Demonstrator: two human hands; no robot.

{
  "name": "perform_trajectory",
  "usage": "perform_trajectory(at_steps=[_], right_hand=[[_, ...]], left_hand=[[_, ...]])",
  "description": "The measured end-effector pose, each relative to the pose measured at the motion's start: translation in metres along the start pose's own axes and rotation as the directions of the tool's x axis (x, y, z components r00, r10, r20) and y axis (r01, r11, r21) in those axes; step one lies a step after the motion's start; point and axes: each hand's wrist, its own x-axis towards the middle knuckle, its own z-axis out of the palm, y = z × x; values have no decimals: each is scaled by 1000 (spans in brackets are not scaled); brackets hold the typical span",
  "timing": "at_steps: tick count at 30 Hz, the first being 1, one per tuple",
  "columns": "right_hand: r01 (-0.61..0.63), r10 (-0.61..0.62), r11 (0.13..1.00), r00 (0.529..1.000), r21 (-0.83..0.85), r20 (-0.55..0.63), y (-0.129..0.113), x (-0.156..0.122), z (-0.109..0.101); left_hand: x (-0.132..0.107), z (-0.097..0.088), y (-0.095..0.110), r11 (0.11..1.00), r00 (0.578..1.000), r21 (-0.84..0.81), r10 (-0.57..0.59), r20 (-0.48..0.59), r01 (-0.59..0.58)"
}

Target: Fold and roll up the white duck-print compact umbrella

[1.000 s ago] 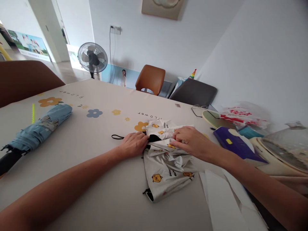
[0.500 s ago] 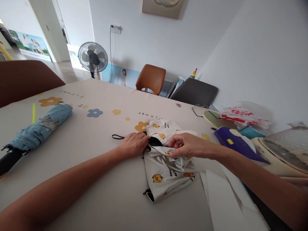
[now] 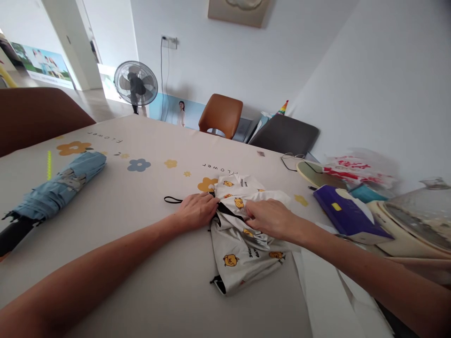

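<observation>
A white umbrella (image 3: 235, 263) with yellow duck prints lies loosely folded on the table, its canopy in crumpled flaps with black lining showing. My left hand (image 3: 199, 210) is closed round its handle end, which the fingers mostly hide; a black wrist loop (image 3: 172, 200) sticks out to the left. On the canopy's right part, my right hand (image 3: 269, 217) is curled closed with a fold of the fabric pinched at its fingertips. A blue folded umbrella (image 3: 66, 183) with a black handle lies at the far left, apart from both hands.
The table (image 3: 148, 291) has a flower-print cover. Along its right side are glasses (image 3: 294, 157), a purple box (image 3: 347, 213), a plastic bag (image 3: 359, 169), a lidded glass container (image 3: 423, 216) and white paper (image 3: 324, 291). Behind stand chairs (image 3: 221, 115) and a fan (image 3: 136, 84).
My right hand has turned knuckles-up and pressed further onto the canopy, shifting a fabric fold so the black opening looks narrower. My left hand stays in place.
</observation>
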Motion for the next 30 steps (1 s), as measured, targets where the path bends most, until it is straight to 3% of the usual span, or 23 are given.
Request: perform_trajectory(at_steps=[3,5,7,10,13,17,22,30], right_hand=[[62,-61,997,998,-37,13,3,-3,-9],[16,-16,1000,1000,5,-2,7,-6,-22],[-67,72,997,987,38,-141,9,-4,-36],[-128,104,991,893,-26,-438,9,12,-48],[-159,80,983,811,-88,-579,8,46,-42],[-178,118,983,803,-45,-584,11,96,-22],[-148,99,988,841,-52,-532,12,132,1],[-104,79,994,885,-29,-459,4,166,-3]], left_hand=[[0,1,-1,1000,1000,0,-2,7,2],[0,1,-2,1000,1000,-5,2,8,-2],[-1,1,-2,1000,1000,-14,8,8,-8],[0,0,-2,1000,1000,-24,11,21,-10],[1,-2,-2,1000,999,-27,9,42,-7],[2,-4,-1,1000,998,-25,-1,55,2],[3,-3,-1,1000,998,-15,-8,66,9],[5,-4,-2,1000,995,-18,-4,95,6]])
